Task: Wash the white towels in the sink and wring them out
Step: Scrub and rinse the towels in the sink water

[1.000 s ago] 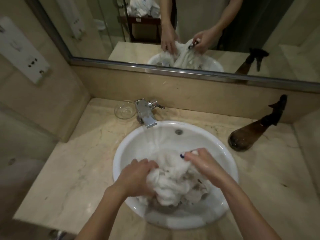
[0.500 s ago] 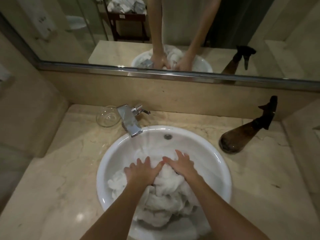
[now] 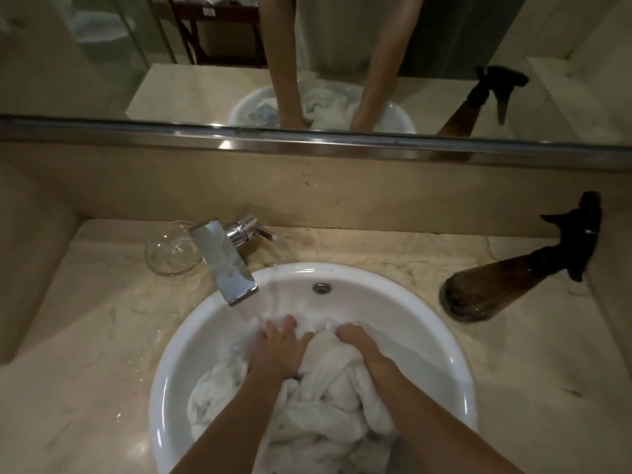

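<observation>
A heap of wet white towels (image 3: pixel 325 408) fills the near half of the round white sink (image 3: pixel 431 326). My left hand (image 3: pixel 277 350) lies flat on the heap with fingers spread, pressing it down towards the far side of the bowl. Beside it my right hand (image 3: pixel 359 343) presses on a thick fold of towel, its fingertips dipping out of sight at the fold's far edge. Both forearms reach in from the bottom of the view. Water streams from the chrome tap (image 3: pixel 225 265) into the bowl just ahead of my left hand.
An empty glass dish (image 3: pixel 172 251) sits left of the tap on the beige marble counter (image 3: pixel 85 354). A brown spray bottle (image 3: pixel 496 285) with a black trigger stands at the right back corner. A mirror (image 3: pixel 102 63) runs along the wall behind.
One second ago both hands gripped the bunched towels, lifted. They have since pushed them down and now press further towards the sink's far side. The camera has moved closer.
</observation>
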Demonstrator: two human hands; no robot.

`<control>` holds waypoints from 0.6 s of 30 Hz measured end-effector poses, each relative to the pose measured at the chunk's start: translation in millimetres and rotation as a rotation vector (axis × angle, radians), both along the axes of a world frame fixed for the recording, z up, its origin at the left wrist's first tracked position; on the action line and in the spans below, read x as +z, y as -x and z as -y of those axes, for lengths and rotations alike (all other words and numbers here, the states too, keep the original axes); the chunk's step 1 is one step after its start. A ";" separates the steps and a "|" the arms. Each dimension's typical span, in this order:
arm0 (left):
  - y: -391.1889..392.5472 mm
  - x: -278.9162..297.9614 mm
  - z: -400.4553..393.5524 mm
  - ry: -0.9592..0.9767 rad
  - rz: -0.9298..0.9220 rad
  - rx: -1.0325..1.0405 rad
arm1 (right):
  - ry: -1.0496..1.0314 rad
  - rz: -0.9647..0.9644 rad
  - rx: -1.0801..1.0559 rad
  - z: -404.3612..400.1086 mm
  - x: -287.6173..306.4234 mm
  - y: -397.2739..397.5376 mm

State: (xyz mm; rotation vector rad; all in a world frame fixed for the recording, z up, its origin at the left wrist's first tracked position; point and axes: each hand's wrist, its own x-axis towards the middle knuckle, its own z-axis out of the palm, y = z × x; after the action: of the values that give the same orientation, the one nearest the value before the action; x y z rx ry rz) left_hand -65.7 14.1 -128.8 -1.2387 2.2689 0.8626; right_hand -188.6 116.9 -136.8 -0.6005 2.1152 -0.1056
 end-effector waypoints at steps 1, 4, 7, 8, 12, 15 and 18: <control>1.0 5.8 -0.5 -0.036 -0.039 0.100 | 0.009 0.010 -0.004 0.4 0.1 0.9; -0.2 21.7 6.4 -0.070 -0.080 0.279 | 0.025 0.040 -0.052 -2.7 8.3 1.6; -5.7 27.5 13.6 0.047 0.129 0.158 | 0.119 -0.017 -0.124 -12.0 19.1 -3.5; -10.0 30.5 13.5 0.091 0.212 0.083 | 0.159 -0.035 -0.158 -15.3 24.7 -6.8; -27.0 35.3 15.6 -0.048 0.276 -0.054 | 0.375 -0.128 -0.264 -22.2 39.2 -18.3; -36.0 38.9 19.4 -0.258 0.162 0.099 | 0.591 -0.158 -0.376 -22.9 50.3 -23.2; -38.2 49.4 14.7 -0.231 -0.044 0.229 | 0.759 -0.134 -0.513 -18.2 70.0 -24.1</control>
State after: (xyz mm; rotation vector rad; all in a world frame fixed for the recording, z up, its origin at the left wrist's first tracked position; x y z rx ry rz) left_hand -27.5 -0.6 -79.3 -1.3992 2.0163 1.2080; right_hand -164.5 135.1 -66.8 -0.4741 2.2871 -1.2209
